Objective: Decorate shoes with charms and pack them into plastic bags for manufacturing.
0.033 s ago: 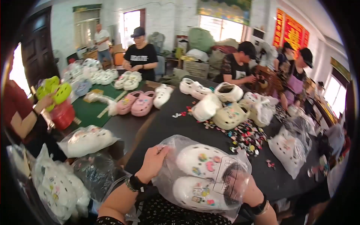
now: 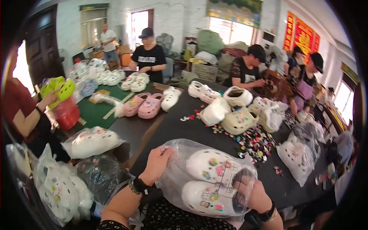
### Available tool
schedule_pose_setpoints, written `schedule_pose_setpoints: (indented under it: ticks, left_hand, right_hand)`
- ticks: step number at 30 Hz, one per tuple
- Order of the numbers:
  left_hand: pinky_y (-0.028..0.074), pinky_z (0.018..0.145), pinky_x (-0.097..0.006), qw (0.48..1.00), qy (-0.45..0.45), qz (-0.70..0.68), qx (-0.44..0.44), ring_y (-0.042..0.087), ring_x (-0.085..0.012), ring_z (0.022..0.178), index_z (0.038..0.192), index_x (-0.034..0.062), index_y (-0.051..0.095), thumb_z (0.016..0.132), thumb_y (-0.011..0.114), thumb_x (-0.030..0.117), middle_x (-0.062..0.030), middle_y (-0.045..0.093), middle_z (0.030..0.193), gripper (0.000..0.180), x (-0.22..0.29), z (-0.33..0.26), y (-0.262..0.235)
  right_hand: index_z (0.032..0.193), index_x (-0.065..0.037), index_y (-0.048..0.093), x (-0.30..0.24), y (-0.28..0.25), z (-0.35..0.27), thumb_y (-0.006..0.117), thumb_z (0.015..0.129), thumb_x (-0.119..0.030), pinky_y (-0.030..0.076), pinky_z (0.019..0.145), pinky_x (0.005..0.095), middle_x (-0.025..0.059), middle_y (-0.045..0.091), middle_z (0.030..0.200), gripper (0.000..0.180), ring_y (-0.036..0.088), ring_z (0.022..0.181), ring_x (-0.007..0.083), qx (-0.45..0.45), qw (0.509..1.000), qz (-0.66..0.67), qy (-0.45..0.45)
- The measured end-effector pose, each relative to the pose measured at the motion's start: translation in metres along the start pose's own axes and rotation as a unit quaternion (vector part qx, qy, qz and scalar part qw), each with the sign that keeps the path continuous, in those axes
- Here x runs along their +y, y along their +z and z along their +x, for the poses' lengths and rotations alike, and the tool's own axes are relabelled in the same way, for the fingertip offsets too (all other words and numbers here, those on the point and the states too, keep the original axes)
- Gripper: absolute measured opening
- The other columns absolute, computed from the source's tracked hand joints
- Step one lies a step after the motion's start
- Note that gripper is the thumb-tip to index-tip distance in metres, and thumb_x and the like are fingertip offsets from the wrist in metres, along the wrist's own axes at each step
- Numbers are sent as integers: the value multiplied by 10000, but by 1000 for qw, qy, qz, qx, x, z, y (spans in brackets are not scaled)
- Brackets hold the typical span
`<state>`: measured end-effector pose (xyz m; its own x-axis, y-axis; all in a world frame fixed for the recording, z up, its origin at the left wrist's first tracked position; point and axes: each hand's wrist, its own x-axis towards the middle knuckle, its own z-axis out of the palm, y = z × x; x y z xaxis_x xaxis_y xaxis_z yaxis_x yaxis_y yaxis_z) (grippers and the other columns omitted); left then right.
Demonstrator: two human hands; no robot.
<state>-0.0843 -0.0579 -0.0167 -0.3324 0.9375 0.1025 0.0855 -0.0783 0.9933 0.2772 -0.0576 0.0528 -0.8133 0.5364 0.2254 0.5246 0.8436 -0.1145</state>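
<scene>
Bagged white clogs (image 2: pixel 209 180), a pair decorated with small coloured charms, sit inside a clear plastic bag (image 2: pixel 180 153) at the near edge of the dark table (image 2: pixel 172 126), right in front of us. We have the bundle between both hands. Our left hand (image 2: pixel 156 165) lies against the bag's left end, fingers closed on the plastic near the top corner. Our right hand (image 2: pixel 256 194) cups the bag's right end, partly seen through the film, fingers wrapped round it; a dark band shows at that wrist.

Left of us, another bagged white pair (image 2: pixel 92 141) rests on the table's corner, and more filled bags (image 2: pixel 61 188) pile up below it, off the table edge. Mid-table we note a scatter of loose coloured charms (image 2: pixel 253 141), just beside a cream clog (image 2: pixel 238 120) and a white clog (image 2: pixel 214 112). A pink pair (image 2: pixel 142 105) lies further back, touching the edge of a green mat (image 2: pixel 96 113). At the right side, a bagged pair (image 2: pixel 297 155) stands near the charms.

Other people work round the table: one in a black top and cap (image 2: pixel 148 57) at the far end, one seated in black (image 2: pixel 245 69) on the far right side, and a person in red (image 2: pixel 23 111) at the left holding bright green clogs (image 2: pixel 59 88).
</scene>
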Motion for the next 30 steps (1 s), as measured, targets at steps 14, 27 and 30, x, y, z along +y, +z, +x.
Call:
schedule_pose_setpoints:
  ticks: [14, 27, 30]
  left_hand:
    - [382, 596, -214, 913, 114, -157, 358, 481, -35, 696, 957, 21, 639, 1011, 563, 230, 43, 576, 780, 228, 24, 5, -119]
    - [445, 666, -211, 883, 187, -306, 302, 561, -46, 780, 989, 73, 645, 1012, 574, 233, 42, 627, 876, 177, 69, -37, -93]
    - [501, 792, -269, 881, 189, -340, 268, 607, -98, 900, 1092, 64, 610, 1019, 551, 237, 1, 638, 1004, 197, 87, -58, -76]
  right_hand:
    - [869, 7, 518, 32, 18, 16, 666, 719, -31, 436, 665, 508, 224, 565, 827, 214, 569, 810, 457, 175, 951, 1, 256]
    - [1064, -13, 606, -11, -13, 31, 789, 732, -182, 501, 731, 457, 183, 627, 1015, 415, 627, 890, 371, 136, 964, -109, 203]
    - [1356, -35, 461, -54, -33, 64, 869, 670, -147, 540, 739, 403, 234, 462, 1350, 806, 623, 991, 373, 138, 979, 136, 71]
